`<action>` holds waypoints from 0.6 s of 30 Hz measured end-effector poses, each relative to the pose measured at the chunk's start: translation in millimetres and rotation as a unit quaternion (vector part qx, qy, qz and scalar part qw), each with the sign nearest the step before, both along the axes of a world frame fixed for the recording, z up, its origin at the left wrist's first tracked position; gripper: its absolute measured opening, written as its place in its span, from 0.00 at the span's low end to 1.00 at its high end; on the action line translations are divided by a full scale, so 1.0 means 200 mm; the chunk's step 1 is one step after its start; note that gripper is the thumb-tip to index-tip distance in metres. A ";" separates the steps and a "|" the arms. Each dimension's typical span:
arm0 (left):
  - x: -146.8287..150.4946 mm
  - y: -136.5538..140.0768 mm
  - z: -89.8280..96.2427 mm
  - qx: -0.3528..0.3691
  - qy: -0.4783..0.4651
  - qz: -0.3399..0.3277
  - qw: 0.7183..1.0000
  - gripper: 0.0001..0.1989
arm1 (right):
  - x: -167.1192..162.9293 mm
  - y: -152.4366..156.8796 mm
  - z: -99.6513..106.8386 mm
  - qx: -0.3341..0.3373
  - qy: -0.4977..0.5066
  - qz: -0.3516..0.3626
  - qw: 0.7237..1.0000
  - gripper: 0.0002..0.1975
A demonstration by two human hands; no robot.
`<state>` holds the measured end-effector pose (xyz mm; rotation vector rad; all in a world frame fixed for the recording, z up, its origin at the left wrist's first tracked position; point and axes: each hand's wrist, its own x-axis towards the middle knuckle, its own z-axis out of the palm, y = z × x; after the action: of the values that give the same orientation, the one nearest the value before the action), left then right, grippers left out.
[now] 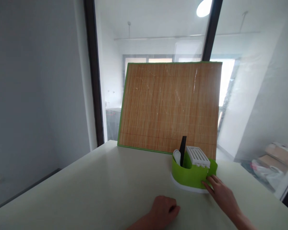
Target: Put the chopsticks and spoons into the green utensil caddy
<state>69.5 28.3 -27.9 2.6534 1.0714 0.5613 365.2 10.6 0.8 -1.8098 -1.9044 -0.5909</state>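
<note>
A lime-green utensil caddy (189, 175) with a white base stands on the table's right half. White spoons (177, 156) and black chopsticks (183, 150) lean upright in its left compartment. A white slotted rack (198, 156) tops its middle. My right hand (220, 193) grips the caddy's right front side, thumb against the outer wall and fingers at the low edge; the fingertips are partly hidden. In front of the caddy, apart from it, my left hand (164, 209) rests on the tabletop, loosely curled with nothing visible in it.
The pale table (98, 185) spreads across the foreground. Behind the caddy a bamboo mat (170, 105) with green edging stands upright, leaning back near a glass partition with dark frames (92, 64). Cardboard boxes (278, 156) and plastic lie beyond the table at right.
</note>
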 end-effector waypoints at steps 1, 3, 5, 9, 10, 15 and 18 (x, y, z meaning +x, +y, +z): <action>0.00 0.00 0.01 0.001 0.000 0.000 1.000 0.15 | 0.07 -0.01 0.00 -0.001 0.005 -0.009 1.000 0.19; 0.00 0.00 0.01 0.002 -0.002 0.000 1.000 0.15 | 0.20 -0.02 0.00 -0.009 0.016 -0.031 0.999 0.19; 0.00 0.01 0.01 -0.001 -0.005 -0.002 1.000 0.15 | 0.34 -0.03 -0.01 -0.015 0.025 -0.049 0.998 0.20; 0.01 0.02 -0.02 -0.007 -0.010 -0.001 1.000 0.16 | 0.62 -0.06 -0.02 -0.015 0.050 -0.075 0.996 0.21; 0.01 0.02 -0.03 -0.008 -0.012 0.000 1.000 0.16 | 0.68 -0.06 -0.01 -0.018 0.055 -0.073 0.996 0.20; 0.01 0.04 -0.04 -0.022 -0.012 0.004 1.000 0.17 | 0.94 -0.11 0.01 -0.040 0.075 -0.081 0.993 0.20; 0.00 0.04 -0.03 -0.027 -0.006 0.003 1.000 0.17 | 1.03 -0.13 0.03 -0.055 0.088 -0.100 0.990 0.20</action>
<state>70.3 37.0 -34.7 2.5982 1.0761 0.5394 570.8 -14.7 7.3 -2.0654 -1.6818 -0.3810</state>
